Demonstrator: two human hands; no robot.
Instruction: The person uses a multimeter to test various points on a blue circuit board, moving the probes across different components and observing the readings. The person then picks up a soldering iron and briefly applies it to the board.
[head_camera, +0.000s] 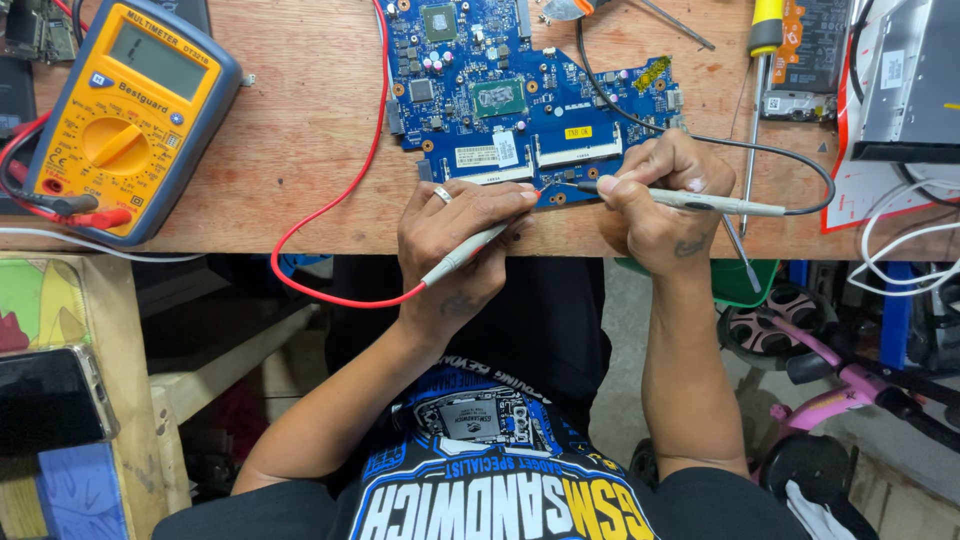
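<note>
A blue circuit board (520, 90) lies on the wooden workbench (300, 130). My left hand (455, 245), with a ring on one finger, grips a grey test probe (470, 250) on a red lead (330, 215); its tip touches the board's near edge. My right hand (655, 200) grips a second grey probe (700, 202) on a black lead (800, 165), its tip also on the board's near edge. Both tips meet close together between my hands. A yellow multimeter (130, 115) in a dark blue case sits at the left, with both leads plugged in.
A yellow-handled screwdriver (760, 90) lies right of the board. A grey metal box (910, 80) and white cables (900, 250) sit at the far right. A dark phone (50, 395) rests on a stool at lower left. A pink ride-on toy (830, 380) stands on the floor.
</note>
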